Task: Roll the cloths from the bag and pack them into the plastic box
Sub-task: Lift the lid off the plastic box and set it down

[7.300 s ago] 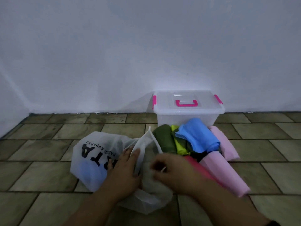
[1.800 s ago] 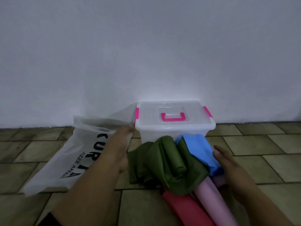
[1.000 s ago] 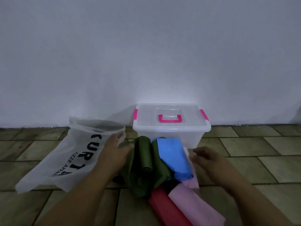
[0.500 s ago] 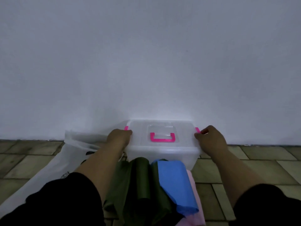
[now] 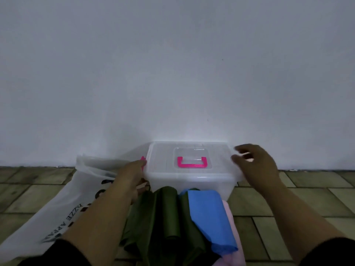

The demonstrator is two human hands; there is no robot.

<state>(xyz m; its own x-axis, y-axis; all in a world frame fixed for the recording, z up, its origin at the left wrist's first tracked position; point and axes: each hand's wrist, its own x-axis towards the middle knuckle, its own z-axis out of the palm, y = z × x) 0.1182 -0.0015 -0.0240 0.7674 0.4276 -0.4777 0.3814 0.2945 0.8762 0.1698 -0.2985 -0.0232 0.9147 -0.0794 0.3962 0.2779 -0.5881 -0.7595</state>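
Note:
The clear plastic box [image 5: 192, 181] stands against the wall, lid on, with a pink handle [image 5: 192, 163] on top. My left hand [image 5: 132, 174] grips its left end, thumb at the raised pink latch [image 5: 143, 160]. My right hand [image 5: 254, 163] hovers at the lid's right end, fingers apart and blurred; the right latch is hidden behind it. In front of the box lie olive green cloths [image 5: 165, 214], a blue cloth [image 5: 209, 214] on top and a pink cloth [image 5: 232, 223] under it. The white printed bag [image 5: 57, 204] lies flat to the left.
A white wall rises directly behind the box. The floor is greenish-brown tile [image 5: 307, 189], bare to the right of the box and cloths. My dark sleeves fill the bottom corners.
Both hands rested on the box's end latches half a second ago. Now the right hand has come off with fingers spread, and the left latch stands out from the lid.

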